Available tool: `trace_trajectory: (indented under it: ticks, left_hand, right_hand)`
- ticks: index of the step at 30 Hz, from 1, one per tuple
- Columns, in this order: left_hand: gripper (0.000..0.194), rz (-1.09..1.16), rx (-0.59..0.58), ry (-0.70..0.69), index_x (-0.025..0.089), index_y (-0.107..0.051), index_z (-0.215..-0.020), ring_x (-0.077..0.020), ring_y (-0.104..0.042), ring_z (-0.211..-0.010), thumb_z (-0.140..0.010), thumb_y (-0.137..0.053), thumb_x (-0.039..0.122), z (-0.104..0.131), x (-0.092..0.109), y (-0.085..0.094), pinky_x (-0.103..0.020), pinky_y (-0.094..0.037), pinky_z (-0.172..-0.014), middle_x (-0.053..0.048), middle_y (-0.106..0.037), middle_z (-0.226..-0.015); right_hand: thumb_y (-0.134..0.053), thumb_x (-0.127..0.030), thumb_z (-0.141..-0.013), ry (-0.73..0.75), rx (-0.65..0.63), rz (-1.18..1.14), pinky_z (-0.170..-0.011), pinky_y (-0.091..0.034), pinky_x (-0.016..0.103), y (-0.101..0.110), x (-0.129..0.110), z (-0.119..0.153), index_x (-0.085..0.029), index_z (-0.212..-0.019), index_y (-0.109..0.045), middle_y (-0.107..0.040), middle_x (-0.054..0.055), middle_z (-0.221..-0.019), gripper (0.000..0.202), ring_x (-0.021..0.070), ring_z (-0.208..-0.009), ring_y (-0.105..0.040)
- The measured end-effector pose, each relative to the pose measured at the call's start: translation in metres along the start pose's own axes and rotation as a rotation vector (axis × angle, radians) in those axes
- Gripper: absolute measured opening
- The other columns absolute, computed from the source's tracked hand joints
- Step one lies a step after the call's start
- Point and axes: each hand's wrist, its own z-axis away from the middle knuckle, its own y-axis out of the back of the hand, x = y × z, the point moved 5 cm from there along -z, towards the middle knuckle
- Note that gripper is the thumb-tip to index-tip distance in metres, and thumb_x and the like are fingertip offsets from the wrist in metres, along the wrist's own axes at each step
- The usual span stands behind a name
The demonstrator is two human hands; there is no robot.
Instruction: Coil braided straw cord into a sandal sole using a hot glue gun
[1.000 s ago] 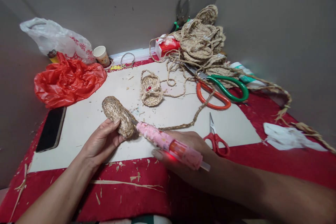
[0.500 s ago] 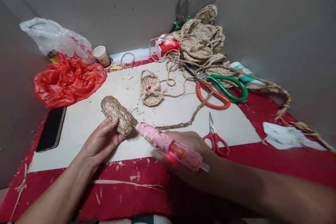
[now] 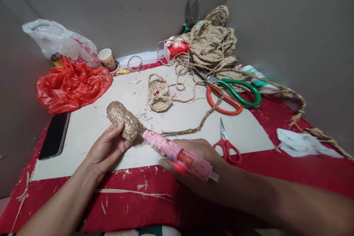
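Note:
An oval sole of coiled straw cord (image 3: 117, 112) is tilted up at the left centre, pinched at its near end by my left hand (image 3: 109, 147). My right hand (image 3: 193, 155) is wrapped round a pink glue gun (image 3: 163, 145) with a clear glue stick at its back end. The gun's nozzle touches or nearly touches the sole's right edge. From that edge a straw cord (image 3: 193, 130) runs right over the white board (image 3: 91, 132). Behind the sole lies a small woven straw slipper (image 3: 159, 95) with red beads.
Green-handled scissors (image 3: 243, 92), orange-handled ones and small red scissors (image 3: 227, 150) lie right. Behind them sits a straw braid heap (image 3: 212, 44) near a tissue box (image 3: 174, 48). Left are a phone (image 3: 54, 136), red bag (image 3: 73, 86) and paper cup (image 3: 106, 59).
The glue gun's tip has shifted very slightly left along the sole's edge. Both hands keep their holds, and the rest looks the same.

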Motion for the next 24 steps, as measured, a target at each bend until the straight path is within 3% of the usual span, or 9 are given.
trace_trajectory:
  ticks: [13, 24]
  left_hand:
    - [0.008, -0.002, 0.029, -0.003, 0.012, -0.068, -0.085, -0.0136, -0.069, -0.067, -0.082, -0.063, 0.005, 0.0006, 0.0008, -0.001, -0.024, -0.061, -0.065, -0.005, -0.073, -0.08]
    - [0.006, -0.005, 0.034, 0.003, 0.012, -0.066, -0.082, -0.0127, -0.068, -0.063, -0.081, -0.065, 0.007, 0.0008, 0.0007, -0.0027, -0.024, -0.06, -0.065, -0.005, -0.072, -0.076]
  right_hand:
    - [-0.053, -0.032, -0.088, 0.107, 0.061, -0.019, -0.048, -0.026, 0.023, -0.0038, 0.0044, 0.0053, -0.02, -0.062, -0.034, -0.037, -0.006, -0.054, 0.035, 0.0079, -0.048, -0.034]
    - [-0.051, -0.03, -0.088, 0.088, 0.041, 0.003, -0.046, -0.025, 0.021, -0.0065, 0.005, 0.0059, -0.02, -0.061, -0.032, -0.036, -0.006, -0.054, 0.035, 0.0075, -0.048, -0.033]
